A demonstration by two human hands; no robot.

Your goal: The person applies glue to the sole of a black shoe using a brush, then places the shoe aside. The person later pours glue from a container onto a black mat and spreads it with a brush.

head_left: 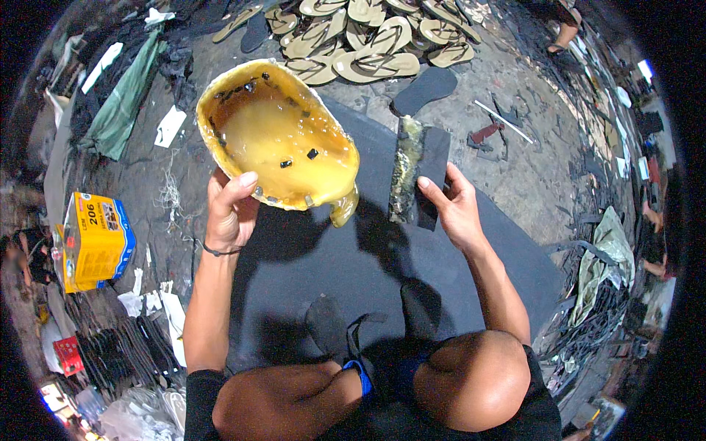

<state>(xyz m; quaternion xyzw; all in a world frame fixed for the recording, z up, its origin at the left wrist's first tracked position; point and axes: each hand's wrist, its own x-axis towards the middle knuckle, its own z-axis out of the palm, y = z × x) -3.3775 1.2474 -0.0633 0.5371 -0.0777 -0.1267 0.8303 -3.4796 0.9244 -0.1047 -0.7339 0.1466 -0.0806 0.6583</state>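
Observation:
My left hand (233,203) grips the rim of a scoop-shaped yellow container (333,132), thumb on top. The container is tilted, and thick amber glue (265,147) coats its inside with small black bits stuck in it. A blob of glue (343,210) hangs over the lip toward the dark mat (294,294). To its right, my right hand (459,209) pinches a flat black rectangular piece (435,151) between thumb and fingers. Wet, yellowish glue is smeared along that piece's left side. The piece and the container are apart.
A heap of tan flip-flops (375,65) lies at the far side, with a black sole (426,90) before it. Left are a yellow box (95,242), green cloth (126,103) and several black strips (118,360). A pale sack (609,250) and scraps lie right.

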